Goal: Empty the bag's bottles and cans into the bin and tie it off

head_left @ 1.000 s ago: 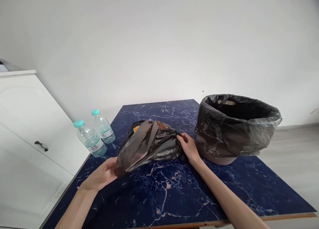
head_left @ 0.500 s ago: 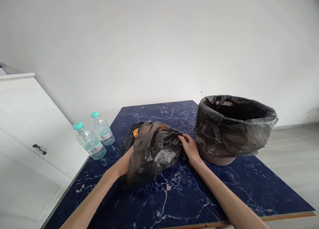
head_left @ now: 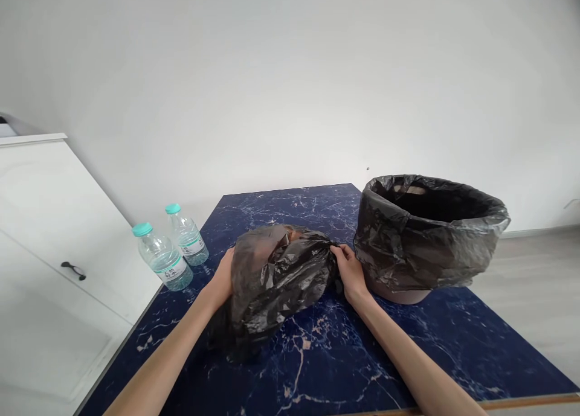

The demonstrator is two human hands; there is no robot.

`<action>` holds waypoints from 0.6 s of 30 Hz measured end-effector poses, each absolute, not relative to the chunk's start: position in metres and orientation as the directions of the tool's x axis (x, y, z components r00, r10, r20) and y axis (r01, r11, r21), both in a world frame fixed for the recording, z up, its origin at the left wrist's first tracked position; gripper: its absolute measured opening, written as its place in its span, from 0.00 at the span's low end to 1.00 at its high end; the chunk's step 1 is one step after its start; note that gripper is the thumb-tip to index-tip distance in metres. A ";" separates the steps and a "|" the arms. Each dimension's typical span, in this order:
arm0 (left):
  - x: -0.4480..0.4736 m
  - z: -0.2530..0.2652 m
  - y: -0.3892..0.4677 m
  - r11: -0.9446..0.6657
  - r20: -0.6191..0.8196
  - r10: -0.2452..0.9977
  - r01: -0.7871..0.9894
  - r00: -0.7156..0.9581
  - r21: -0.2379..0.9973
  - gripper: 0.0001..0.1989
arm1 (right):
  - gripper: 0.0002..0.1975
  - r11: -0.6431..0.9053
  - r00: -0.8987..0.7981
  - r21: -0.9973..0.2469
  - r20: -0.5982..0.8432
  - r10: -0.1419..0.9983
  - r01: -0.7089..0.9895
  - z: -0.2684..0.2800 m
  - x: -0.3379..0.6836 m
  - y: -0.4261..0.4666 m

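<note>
A crumpled black garbage bag (head_left: 281,283), thin enough to show pale and orange-brown contents through its upper part, lies on the table between my hands. My right hand (head_left: 350,272) pinches its gathered, twisted neck at the right. At the bag's left edge, my left hand (head_left: 223,277) grips the plastic, its fingertips hidden behind the film. Close beside my right hand stands a trash can (head_left: 399,295) with a black liner (head_left: 421,247) folded over its rim.
Two clear water bottles (head_left: 165,262) with turquoise caps stand left of the bag. The dark blue marbled table (head_left: 326,355) has a wooden front edge. A white cabinet (head_left: 49,247) with a black handle is at the left, and a white wall (head_left: 290,90) rises behind.
My left hand has moved up and slightly left, drawing the bag's film over the contents; the orange patch at its left is now covered. My right hand still pinches the neck.
</note>
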State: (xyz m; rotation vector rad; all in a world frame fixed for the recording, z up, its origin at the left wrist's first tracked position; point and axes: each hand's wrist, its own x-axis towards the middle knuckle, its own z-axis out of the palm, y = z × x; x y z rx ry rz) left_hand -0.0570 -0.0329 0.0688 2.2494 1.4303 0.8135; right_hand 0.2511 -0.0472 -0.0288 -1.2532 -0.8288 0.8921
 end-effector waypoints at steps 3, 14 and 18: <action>-0.078 0.085 -0.069 -0.358 0.223 0.933 0.807 0.284 0.470 0.26 | 0.17 0.064 0.421 -0.990 0.006 0.907 -0.124 -0.029 0.251 -0.049; -0.184 0.130 -0.169 -0.021 0.274 0.962 1.000 0.021 -0.002 0.29 | 0.17 0.081 0.419 -0.984 0.008 0.908 -0.156 -0.029 0.249 -0.050; -0.199 0.140 -0.170 0.109 0.190 0.979 0.977 -0.074 -0.183 0.31 | 0.18 0.075 0.408 -0.986 0.007 0.913 -0.150 -0.027 0.249 -0.053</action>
